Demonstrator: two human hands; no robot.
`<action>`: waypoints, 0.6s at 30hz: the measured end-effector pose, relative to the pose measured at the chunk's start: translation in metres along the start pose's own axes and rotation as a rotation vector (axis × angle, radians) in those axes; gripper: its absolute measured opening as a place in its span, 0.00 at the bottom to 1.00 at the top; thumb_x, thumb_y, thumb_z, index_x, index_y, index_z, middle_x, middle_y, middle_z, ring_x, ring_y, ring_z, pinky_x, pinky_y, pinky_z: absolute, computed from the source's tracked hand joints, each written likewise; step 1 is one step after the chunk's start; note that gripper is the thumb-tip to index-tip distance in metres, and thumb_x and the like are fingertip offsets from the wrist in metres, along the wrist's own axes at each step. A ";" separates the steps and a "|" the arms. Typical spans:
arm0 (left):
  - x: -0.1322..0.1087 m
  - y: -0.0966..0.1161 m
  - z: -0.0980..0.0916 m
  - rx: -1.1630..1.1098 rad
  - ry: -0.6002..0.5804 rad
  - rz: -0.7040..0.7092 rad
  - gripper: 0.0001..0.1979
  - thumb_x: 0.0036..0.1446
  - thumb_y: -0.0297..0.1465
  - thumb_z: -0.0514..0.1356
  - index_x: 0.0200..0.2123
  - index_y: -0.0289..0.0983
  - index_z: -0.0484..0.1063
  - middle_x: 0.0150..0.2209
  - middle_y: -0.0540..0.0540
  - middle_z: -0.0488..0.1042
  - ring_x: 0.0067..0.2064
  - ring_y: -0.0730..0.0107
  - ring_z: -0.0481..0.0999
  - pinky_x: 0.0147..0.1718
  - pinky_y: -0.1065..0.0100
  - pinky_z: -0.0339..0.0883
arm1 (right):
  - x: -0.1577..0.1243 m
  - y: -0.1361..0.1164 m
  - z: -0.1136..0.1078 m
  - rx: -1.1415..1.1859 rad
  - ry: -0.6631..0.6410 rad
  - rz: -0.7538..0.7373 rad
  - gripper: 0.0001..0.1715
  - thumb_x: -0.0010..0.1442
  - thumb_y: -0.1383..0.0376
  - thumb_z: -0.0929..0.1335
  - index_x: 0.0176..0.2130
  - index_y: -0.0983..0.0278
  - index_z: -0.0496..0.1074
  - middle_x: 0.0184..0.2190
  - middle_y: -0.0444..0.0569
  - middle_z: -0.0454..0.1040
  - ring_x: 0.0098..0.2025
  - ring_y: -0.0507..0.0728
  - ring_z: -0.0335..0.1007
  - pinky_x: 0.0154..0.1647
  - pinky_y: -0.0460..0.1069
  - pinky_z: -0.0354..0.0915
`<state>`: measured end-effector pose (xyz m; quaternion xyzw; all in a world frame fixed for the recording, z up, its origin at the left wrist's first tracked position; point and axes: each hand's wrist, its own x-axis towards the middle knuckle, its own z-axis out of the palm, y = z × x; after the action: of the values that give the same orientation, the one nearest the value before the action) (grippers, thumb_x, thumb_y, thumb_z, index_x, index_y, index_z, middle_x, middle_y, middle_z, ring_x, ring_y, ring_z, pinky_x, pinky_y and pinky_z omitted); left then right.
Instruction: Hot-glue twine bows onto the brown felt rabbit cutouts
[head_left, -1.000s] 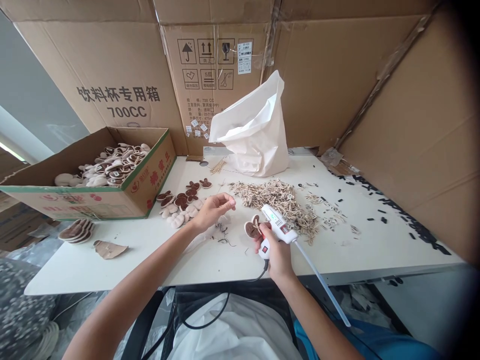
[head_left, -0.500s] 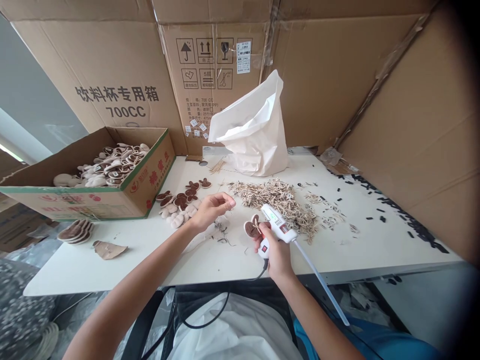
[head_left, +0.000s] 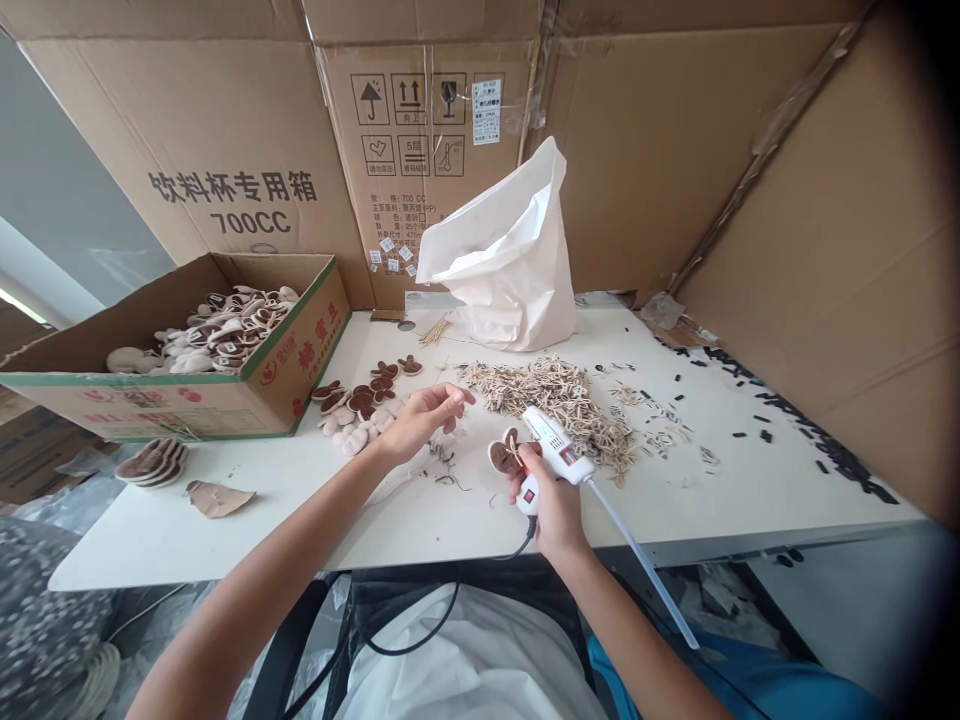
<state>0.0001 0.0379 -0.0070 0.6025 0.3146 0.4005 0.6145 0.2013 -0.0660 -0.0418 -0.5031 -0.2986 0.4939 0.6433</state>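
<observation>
Cardboard sheets (head_left: pixel 645 150) wall the back and right of a white table (head_left: pixel 150 550). At upper left, an open carton (head_left: pixel 300 375) holds a deep pile of mushroom-shaped pieces (head_left: pixel 217 335), brown-faced and cream-backed, so a good many look finished. Fewer lie out at mid-left: a loose group (head_left: pixel 360 405) beside the carton and a small stack (head_left: pixel 150 465) below its corner. Much looks unused: a heap of pale sticks (head_left: pixel 540 392) at centre, below a white paper bag (head_left: pixel 510 270), and black bits (head_left: pixel 795 440) strewn toward the right edge.

Lower centre, the two hands stand apart. The left hand (head_left: pixel 420 425) hangs open over the table, fingers loosely curled, holding nothing that shows. The right hand (head_left: pixel 547 500) clamps a white glue gun (head_left: pixel 559 450), a clear glue stick (head_left: pixel 637 556) trailing from its back. One small brown piece (head_left: pixel 504 456) sits at those fingers beside the nozzle; whether it is pinched, I cannot tell.
</observation>
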 end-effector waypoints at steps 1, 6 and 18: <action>0.000 0.000 0.000 -0.017 -0.011 -0.004 0.22 0.65 0.50 0.63 0.34 0.35 0.67 0.39 0.45 0.74 0.28 0.79 0.62 0.29 0.70 0.58 | 0.000 0.000 0.000 0.000 0.000 0.001 0.20 0.53 0.51 0.79 0.33 0.63 0.74 0.21 0.44 0.76 0.15 0.51 0.67 0.17 0.45 0.61; -0.002 0.000 0.000 -0.047 -0.066 -0.010 0.21 0.67 0.49 0.61 0.34 0.37 0.65 0.21 0.56 0.58 0.23 0.78 0.53 0.26 0.72 0.49 | -0.001 -0.002 0.000 -0.004 -0.005 0.004 0.19 0.53 0.52 0.78 0.33 0.63 0.74 0.20 0.45 0.76 0.15 0.51 0.66 0.16 0.44 0.60; 0.001 -0.003 -0.002 -0.099 0.015 0.019 0.19 0.61 0.45 0.68 0.33 0.34 0.71 0.25 0.54 0.61 0.25 0.79 0.57 0.26 0.72 0.52 | -0.001 -0.001 -0.001 0.008 -0.014 0.006 0.20 0.54 0.52 0.78 0.34 0.63 0.74 0.21 0.45 0.77 0.16 0.51 0.67 0.18 0.45 0.62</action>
<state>-0.0007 0.0399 -0.0101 0.5714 0.2932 0.4261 0.6372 0.2023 -0.0672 -0.0414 -0.4979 -0.2996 0.5004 0.6418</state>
